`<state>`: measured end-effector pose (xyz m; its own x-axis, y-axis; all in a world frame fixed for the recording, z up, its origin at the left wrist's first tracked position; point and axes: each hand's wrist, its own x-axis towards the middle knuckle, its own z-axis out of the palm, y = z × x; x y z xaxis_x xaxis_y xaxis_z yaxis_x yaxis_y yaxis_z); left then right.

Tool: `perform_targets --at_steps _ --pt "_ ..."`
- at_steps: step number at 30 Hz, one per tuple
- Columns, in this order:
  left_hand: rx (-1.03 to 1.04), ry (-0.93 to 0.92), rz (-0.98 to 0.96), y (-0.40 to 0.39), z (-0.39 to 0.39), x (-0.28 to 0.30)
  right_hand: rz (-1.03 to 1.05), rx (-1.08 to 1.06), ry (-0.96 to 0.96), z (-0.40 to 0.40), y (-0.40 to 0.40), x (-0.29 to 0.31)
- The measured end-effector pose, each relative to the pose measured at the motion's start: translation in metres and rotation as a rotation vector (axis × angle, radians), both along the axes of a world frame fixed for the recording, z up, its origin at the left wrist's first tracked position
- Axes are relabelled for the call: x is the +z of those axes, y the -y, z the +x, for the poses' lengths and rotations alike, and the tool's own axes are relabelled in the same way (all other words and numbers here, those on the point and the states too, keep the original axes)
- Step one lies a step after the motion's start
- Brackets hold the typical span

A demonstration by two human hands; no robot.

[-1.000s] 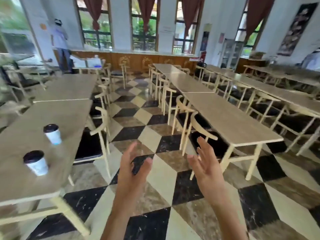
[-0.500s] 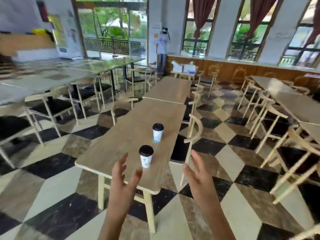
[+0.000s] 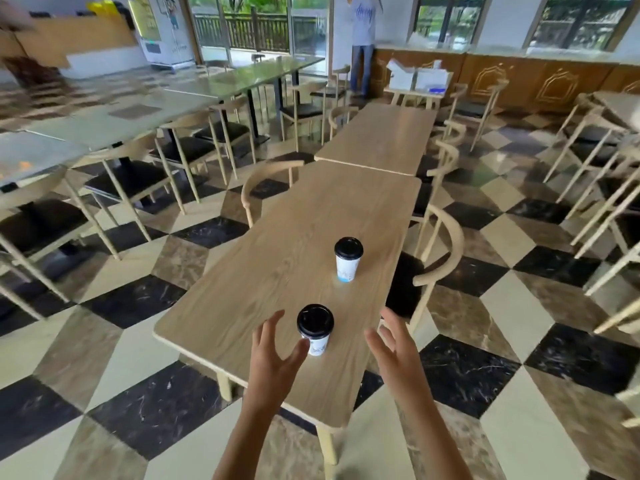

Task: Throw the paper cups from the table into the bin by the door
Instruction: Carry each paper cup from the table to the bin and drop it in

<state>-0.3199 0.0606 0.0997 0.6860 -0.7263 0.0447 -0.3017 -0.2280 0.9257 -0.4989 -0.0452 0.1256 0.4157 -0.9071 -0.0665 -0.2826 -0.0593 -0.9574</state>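
Note:
Two white paper cups with black lids stand upright on a long wooden table (image 3: 270, 271). The near cup (image 3: 316, 330) is close to the table's front end; the far cup (image 3: 348, 259) stands a little behind it. My left hand (image 3: 275, 351) is open just left of the near cup, thumb close to its side, apart from it as far as I can tell. My right hand (image 3: 393, 348) is open to the right of that cup, over the table's right edge. No bin is in view.
Wooden chairs (image 3: 438, 244) line the table's right side and one chair (image 3: 266, 181) its left. A second table (image 3: 381, 140) abuts the far end. A person (image 3: 362, 39) stands at the back by a glass door. The floor is chequered.
My view has swung left and moved closer to the table with the cups. Both open hands have come forward to either side of the near cup.

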Motion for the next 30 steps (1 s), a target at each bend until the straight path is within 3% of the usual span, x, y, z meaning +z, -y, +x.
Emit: perform_targets --at_steps 9,17,24,30 --pt "-0.025 0.059 0.251 0.09 0.021 -0.054 0.158 0.035 -0.098 0.045 0.077 -0.06" --pt "-0.122 0.189 0.447 0.118 0.029 -0.092 0.247 0.024 -0.139 0.067 0.098 -0.091" --pt "-0.078 0.099 0.377 0.124 0.035 -0.103 0.295 0.028 -0.164 0.078 0.108 -0.104" --pt "-0.017 -0.139 0.268 0.139 0.049 -0.083 0.279 0.009 -0.142 0.083 0.114 -0.102"
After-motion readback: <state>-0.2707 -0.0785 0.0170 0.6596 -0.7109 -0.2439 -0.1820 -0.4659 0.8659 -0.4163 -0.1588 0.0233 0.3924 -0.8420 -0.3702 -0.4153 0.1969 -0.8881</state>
